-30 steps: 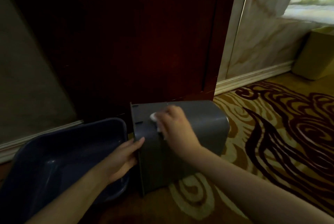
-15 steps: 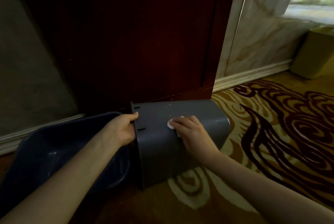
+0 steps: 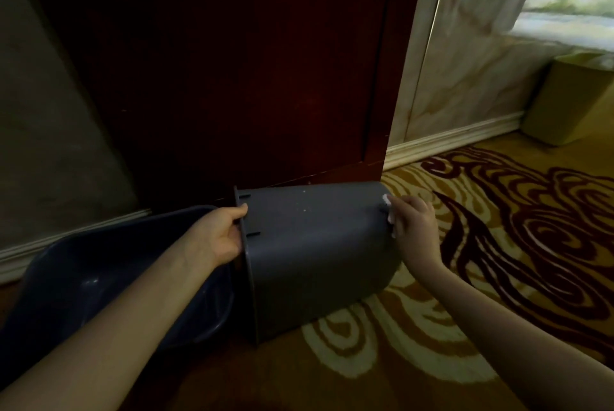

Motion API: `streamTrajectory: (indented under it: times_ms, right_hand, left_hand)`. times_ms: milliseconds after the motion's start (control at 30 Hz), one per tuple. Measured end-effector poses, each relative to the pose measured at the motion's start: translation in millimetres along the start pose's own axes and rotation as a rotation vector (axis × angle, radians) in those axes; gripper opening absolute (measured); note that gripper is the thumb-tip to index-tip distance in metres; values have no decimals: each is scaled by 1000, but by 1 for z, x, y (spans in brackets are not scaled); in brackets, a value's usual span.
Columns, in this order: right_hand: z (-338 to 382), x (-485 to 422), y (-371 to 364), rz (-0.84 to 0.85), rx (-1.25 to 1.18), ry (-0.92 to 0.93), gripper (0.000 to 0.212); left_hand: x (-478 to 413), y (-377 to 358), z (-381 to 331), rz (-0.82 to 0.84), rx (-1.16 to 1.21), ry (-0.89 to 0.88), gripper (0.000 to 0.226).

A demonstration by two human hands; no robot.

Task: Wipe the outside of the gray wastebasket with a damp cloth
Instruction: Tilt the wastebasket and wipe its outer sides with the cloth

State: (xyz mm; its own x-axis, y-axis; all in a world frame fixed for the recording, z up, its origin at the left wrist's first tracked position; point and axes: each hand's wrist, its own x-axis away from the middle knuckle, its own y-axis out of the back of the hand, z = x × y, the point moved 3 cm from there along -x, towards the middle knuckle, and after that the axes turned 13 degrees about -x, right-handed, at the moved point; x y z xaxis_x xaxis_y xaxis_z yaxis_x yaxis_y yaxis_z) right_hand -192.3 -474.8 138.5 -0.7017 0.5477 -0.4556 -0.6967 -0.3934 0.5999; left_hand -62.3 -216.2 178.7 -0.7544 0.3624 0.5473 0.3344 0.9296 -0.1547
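The gray wastebasket [image 3: 312,251] lies on its side on the carpet, rim to the left and base to the right. My left hand [image 3: 221,234] grips its rim at the upper left. My right hand [image 3: 413,224] presses a small white cloth [image 3: 389,209] against the basket's base end on the right; most of the cloth is hidden under my fingers. A few pale specks dot the basket's top face.
A dark blue plastic basin [image 3: 109,277] sits on the floor just left of the basket's mouth. A dark red wooden door [image 3: 249,78] stands right behind. A yellow bin [image 3: 571,101] sits in the far right corner by the marble wall. Patterned carpet [image 3: 515,228] spreads to the right.
My right hand slid the cloth rightward along the basket from near the rim to the base end. My left hand rose to grip the rim's top.
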Motion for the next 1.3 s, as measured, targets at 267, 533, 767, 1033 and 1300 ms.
streamTrajectory:
  times_ms: [267,533,767,1033,1300]
  right_hand:
    - [145,-5,-99,494,-162,306,29]
    - [97,-31,-79,406,-82,252,32]
    - [11,-53,-23,227,27,-40,29]
    - [-8,-59,-10,453,124,41,37]
    - [-32,-42,15,194,-62,-120,30]
  left_hand:
    - [-2,0,2,-23,26,-28,32]
    - [-4,1,4,-23,37,-22,35]
    - [-7,4,4,12,32,-22,29]
    - [-25,5,-18,-76,33,-57,25]
    - [-26,-13,-21,-293,-40,-175,27]
